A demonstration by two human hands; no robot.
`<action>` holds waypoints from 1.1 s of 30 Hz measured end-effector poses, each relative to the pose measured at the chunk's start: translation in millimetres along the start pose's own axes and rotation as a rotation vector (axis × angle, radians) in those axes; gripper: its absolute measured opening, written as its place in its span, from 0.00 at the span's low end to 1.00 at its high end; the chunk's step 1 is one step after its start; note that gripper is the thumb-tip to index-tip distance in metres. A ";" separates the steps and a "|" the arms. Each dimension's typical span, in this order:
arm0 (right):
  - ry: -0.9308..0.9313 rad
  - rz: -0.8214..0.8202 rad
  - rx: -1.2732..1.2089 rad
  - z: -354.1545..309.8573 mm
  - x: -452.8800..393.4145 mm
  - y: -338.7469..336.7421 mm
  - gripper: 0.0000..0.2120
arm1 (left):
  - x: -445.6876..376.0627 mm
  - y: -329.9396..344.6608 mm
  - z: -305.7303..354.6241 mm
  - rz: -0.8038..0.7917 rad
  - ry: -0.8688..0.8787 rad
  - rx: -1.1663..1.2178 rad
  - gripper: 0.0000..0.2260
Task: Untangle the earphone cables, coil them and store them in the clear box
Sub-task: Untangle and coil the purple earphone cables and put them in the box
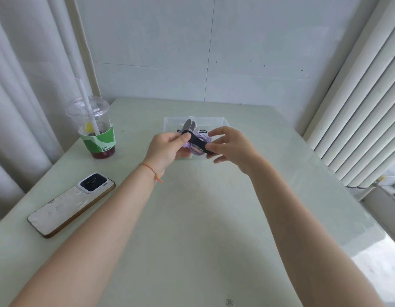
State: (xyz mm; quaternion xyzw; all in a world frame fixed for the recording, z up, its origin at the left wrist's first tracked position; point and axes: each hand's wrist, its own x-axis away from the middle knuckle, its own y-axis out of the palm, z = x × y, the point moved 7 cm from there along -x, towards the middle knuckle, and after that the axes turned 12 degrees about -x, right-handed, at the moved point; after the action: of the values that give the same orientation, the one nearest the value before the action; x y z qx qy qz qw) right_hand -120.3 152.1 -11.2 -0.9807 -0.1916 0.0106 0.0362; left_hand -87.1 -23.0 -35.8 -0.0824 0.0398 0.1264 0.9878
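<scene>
Pale green tabletop (192, 218), white wall behind, blinds off to the right. Both arms are out over the middle, working just above the clear box (170, 122) at the far centre.

Left hand (167, 149) pinches one end of a black strap (197, 142), thumb on top, fingers curled under. Right hand (232, 147) has the other end betw. thumb & forefinger, remaining fingers spread loose. Strap runs across a coiled purple earphone cable (196, 149), so it looks like the coil's done and the tie is being drawn round it to stop it springing open. Holding both ends taut keeps the loops bunched, I'd say.

Bundle hangs right over the box's near edge, handy for dropping straight in. Inside the box: grey flat strips (188, 125), prob. spare ties, plus a bit of black cable (203, 131) at the back, hard to make out more.

Off to the left, well apart from the work: iced drink cup (94, 129) w/ straw, and a phone (70, 204) face down nearer the table's edge.
</scene>
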 end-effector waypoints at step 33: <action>0.320 0.324 -0.250 44.1 -112.9 -56.5 0.26 | -112.1 -33.7 -37.5 0.208 -0.180 0.138 0.18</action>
State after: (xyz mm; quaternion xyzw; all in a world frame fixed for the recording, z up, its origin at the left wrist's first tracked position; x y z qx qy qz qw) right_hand -247.6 164.8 -50.2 -0.9847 -0.0235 -0.1627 -0.0576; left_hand -188.8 -88.9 -56.4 0.0020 -0.0320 0.2317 0.9723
